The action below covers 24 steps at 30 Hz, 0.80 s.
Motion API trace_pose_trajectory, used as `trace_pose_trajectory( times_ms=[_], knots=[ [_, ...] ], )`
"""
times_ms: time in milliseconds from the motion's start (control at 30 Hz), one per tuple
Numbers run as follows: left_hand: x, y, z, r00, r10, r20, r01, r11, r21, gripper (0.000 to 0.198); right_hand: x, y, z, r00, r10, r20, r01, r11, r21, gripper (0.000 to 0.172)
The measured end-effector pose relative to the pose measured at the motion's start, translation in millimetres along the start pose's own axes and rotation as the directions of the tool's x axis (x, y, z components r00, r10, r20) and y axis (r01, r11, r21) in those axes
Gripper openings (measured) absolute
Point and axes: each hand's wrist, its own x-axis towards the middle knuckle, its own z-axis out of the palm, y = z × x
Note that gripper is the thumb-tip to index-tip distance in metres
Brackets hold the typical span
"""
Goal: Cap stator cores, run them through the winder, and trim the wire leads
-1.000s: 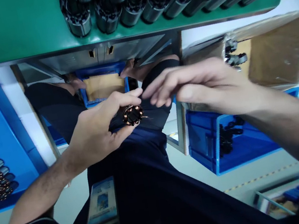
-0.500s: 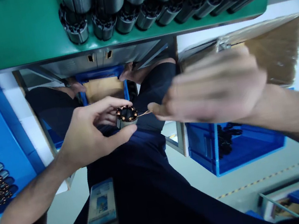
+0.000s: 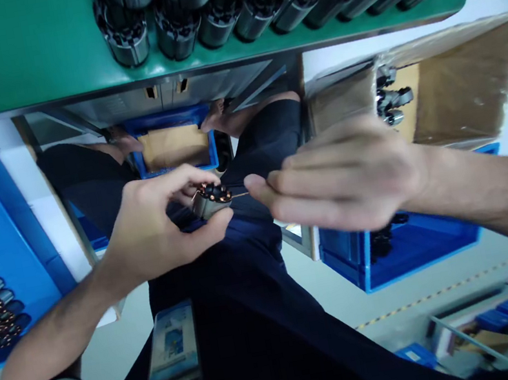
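My left hand [image 3: 157,227] grips a small motor stator [image 3: 211,203] between thumb and fingers, above my lap. The stator has a grey metal shell, black slots and copper windings on its upper face, and it is tilted. Thin copper wire [image 3: 239,195] runs from its right side to my right hand [image 3: 340,178]. The right thumb and fingers are pinched on the wire's far end, which they hide. A short copper end also sticks out at the stator's left side.
Several grey and black stators [image 3: 129,38] stand in rows on the green bench top [image 3: 14,55]. At left a blue tray [image 3: 19,225] holds many copper-wound stators. A cardboard box [image 3: 466,87] with metal parts and a blue bin [image 3: 421,245] with black pieces are at right.
The stator has tilted in my left hand. My right hand has shifted slightly left and down, the wire still between its fingers, uncovering metal parts in the cardboard box.
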Motion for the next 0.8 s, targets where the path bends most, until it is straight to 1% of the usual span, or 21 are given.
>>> trace_pose_trajectory(
  times_ms=[67,100,133,167,200,233,267,333,367,400,433,467,500,533,567,600,633,667,733,767,800],
  knots=[
    [-6,-3,-0.9,0.998,-0.049,0.039,0.052,0.994,-0.095,0.027,-3,-6,-12,0.994,-0.105,-0.044,0.094,0.975,-0.202,0.054],
    [-8,-5,-1.1,1.0,-0.012,-0.006,0.012,0.997,-0.078,0.028,-5,-6,-17,0.989,-0.139,-0.056,0.121,0.96,-0.251,0.048],
    [-11,-7,-1.2,0.994,0.06,-0.087,-0.062,0.998,-0.01,0.029,-5,-4,-21,0.99,-0.134,-0.051,0.118,0.965,-0.234,0.04],
    [-12,-9,-1.1,0.972,0.164,-0.169,-0.151,0.985,0.088,0.028,-5,0,-24,0.997,-0.078,-0.015,0.075,0.987,-0.145,0.037],
    [-13,-12,-0.9,0.936,0.275,-0.221,-0.237,0.954,0.184,0.026,-4,4,-24,0.998,0.006,0.058,-0.005,1.0,-0.016,0.042],
    [-13,-14,-0.6,0.896,0.369,-0.245,-0.307,0.916,0.256,0.023,-3,9,-23,0.984,0.087,0.155,-0.106,0.987,0.122,0.048],
    [-12,-16,-0.2,0.867,0.433,-0.246,-0.357,0.885,0.297,0.019,0,14,-19,0.954,0.153,0.26,-0.217,0.947,0.239,0.051],
    [-10,-18,1.1,0.858,0.472,-0.204,-0.401,0.863,0.307,0.015,4,20,-9,0.894,0.199,0.401,-0.357,0.856,0.372,0.049],
    [-8,-19,2.2,0.864,0.471,-0.177,-0.405,0.861,0.308,0.016,5,20,-3,0.895,0.185,0.406,-0.354,0.848,0.395,0.047],
    [-7,-19,3.5,0.869,0.47,-0.154,-0.405,0.855,0.324,0.017,6,19,2,0.919,0.156,0.361,-0.296,0.879,0.374,0.043],
    [-6,-19,5.0,0.868,0.477,-0.141,-0.407,0.843,0.352,0.02,4,17,5,0.955,0.106,0.277,-0.19,0.937,0.295,0.04],
    [-7,-18,6.4,0.87,0.471,-0.143,-0.391,0.837,0.383,0.024,2,14,7,0.985,0.025,0.171,-0.051,0.987,0.149,0.037],
    [-8,-17,7.1,0.879,0.448,-0.162,-0.355,0.843,0.404,0.029,-2,11,7,0.993,-0.091,0.069,0.095,0.995,-0.044,0.036],
    [-10,-15,6.8,0.893,0.409,-0.187,-0.309,0.86,0.406,0.032,-7,8,5,0.976,-0.218,-0.006,0.21,0.945,-0.251,0.035],
    [-12,-14,4.8,0.911,0.353,-0.211,-0.254,0.886,0.387,0.031,-13,6,2,0.943,-0.33,-0.046,0.28,0.859,-0.429,0.034],
    [-14,-13,0.8,0.925,0.295,-0.238,-0.197,0.911,0.361,0.029,-19,5,-2,0.911,-0.404,-0.084,0.295,0.781,-0.551,0.033],
    [-15,-12,-5.3,0.929,0.251,-0.27,-0.149,0.926,0.347,0.024,-24,7,-5,0.887,-0.439,-0.14,0.269,0.74,-0.616,0.03],
    [-15,-13,-13.4,0.924,0.223,-0.31,-0.106,0.93,0.353,0.02,-29,10,-9,0.874,-0.436,-0.216,0.215,0.745,-0.632,0.026],
    [-10,-17,-33.7,0.892,0.208,-0.401,-0.027,0.911,0.412,0.014,-33,21,-11,0.858,-0.369,-0.358,0.12,0.821,-0.558,0.018],
    [-5,-22,-44.7,0.87,0.211,-0.446,0.017,0.891,0.455,0.011,-32,27,-10,0.861,-0.335,-0.382,0.112,0.858,-0.501,0.015],
    [2,-29,-55.3,0.847,0.221,-0.483,0.057,0.866,0.498,0.009,-30,33,-6,0.875,-0.317,-0.367,0.13,0.883,-0.452,0.014]
  ],
)
